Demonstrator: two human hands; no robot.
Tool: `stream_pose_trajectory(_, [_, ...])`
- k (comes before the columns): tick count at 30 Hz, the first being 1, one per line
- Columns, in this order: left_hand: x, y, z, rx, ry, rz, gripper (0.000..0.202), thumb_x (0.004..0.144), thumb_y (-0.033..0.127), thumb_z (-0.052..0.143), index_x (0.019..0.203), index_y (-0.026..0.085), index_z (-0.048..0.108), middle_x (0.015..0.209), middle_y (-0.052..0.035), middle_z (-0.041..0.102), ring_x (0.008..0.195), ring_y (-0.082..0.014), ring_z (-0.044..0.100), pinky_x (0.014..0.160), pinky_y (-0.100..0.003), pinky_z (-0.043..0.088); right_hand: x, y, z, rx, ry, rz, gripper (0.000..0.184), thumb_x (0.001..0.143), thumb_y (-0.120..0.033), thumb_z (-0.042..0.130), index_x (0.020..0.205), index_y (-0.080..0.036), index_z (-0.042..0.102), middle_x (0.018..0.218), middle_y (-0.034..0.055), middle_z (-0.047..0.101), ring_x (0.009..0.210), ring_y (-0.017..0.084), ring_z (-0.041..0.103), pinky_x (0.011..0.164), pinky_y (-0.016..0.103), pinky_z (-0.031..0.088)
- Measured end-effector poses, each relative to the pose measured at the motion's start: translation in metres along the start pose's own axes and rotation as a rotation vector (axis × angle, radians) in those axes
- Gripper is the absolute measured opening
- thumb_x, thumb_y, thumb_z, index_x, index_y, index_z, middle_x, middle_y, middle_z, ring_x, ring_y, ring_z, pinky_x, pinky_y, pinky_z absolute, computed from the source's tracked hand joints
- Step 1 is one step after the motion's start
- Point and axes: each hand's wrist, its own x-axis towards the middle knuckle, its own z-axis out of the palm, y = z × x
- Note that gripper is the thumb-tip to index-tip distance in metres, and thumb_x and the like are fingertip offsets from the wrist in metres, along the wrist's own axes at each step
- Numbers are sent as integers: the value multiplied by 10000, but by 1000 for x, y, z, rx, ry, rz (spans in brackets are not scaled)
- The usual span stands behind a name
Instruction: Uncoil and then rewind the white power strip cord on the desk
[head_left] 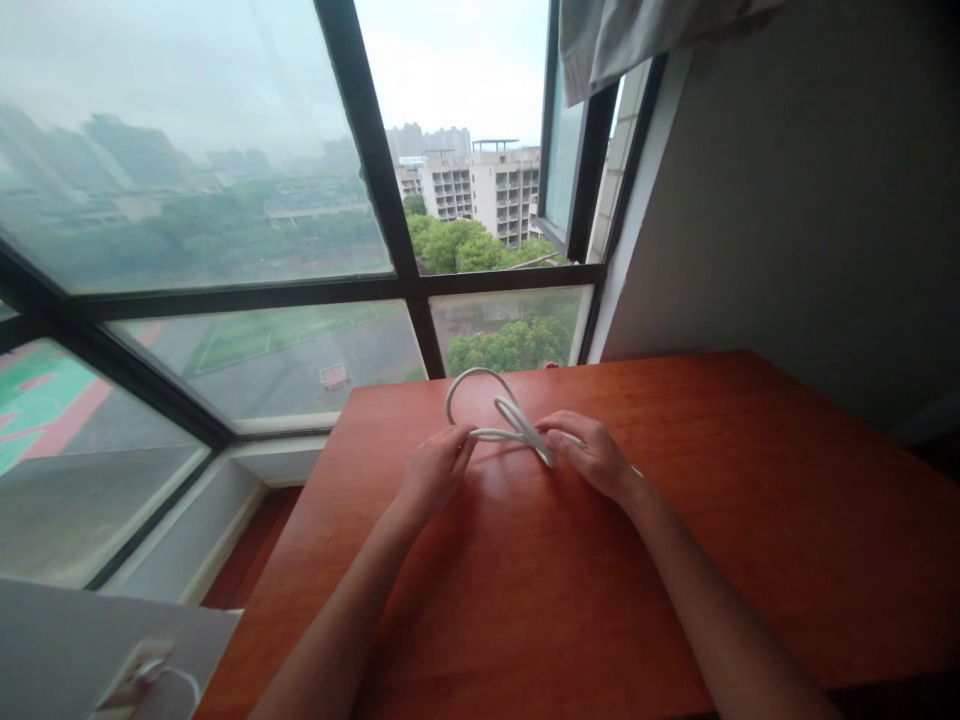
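A looped white cable [499, 435] is held just above the far part of a reddish-brown wooden table [510, 590]. My left hand [439, 465] pinches the cable on its left side, fingers closed. My right hand [589, 450] grips the loops on the right, with its thumb and fingers pressed together. One wide loop arcs up between the hands, and narrower loops cross in front of my right fingers. A short piece of the cable shows by my right wrist. The cable's ends are not clear to see.
Dark-framed windows [405, 265] rise behind the table, one pane tilted outward. A grey curtain [652, 35] hangs at the top. To the right is a wall [810, 220]. At lower left, a wall socket [139, 675] has a white plug and cord in it.
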Motion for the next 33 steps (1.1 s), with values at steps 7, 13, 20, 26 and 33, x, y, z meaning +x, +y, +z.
stream_pose_trajectory(7, [-3,0,-2,47,7,-37,301,963,366,387,1011,220,647,1021,-70,639,779,-171,623,676,-254,432,4,-16,11,35,14,140,286,897,-446,520,875,-211,681,781,38,674,759,196,608,727,296,482])
stream_pose_trajectory(13, [-4,-8,7,-46,125,-167,477,926,392,478,1350,181,419,1122,-131,621,796,-209,651,724,-327,487,5,-6,7,430,62,289,363,899,-504,485,990,-175,607,798,49,699,700,182,640,656,288,519])
stream_pose_trajectory(20, [5,-10,15,-402,46,3,565,925,245,455,1461,192,284,1340,-176,535,956,-190,645,861,-337,501,1,6,13,696,-25,413,429,865,-488,547,1131,-151,558,836,70,733,729,200,696,674,329,558])
stream_pose_trajectory(26, [2,-7,14,-565,-132,75,367,932,227,439,1269,155,565,948,-95,694,797,-169,652,755,-287,510,3,8,25,375,98,371,448,912,-413,459,1303,-204,522,779,27,706,661,185,682,593,293,560])
stream_pose_trajectory(33, [1,-5,9,-648,-213,28,265,900,235,481,1068,127,656,863,-88,687,744,-160,631,685,-263,512,1,8,29,172,168,292,446,925,-334,403,1349,-236,499,903,42,706,606,159,655,580,281,545])
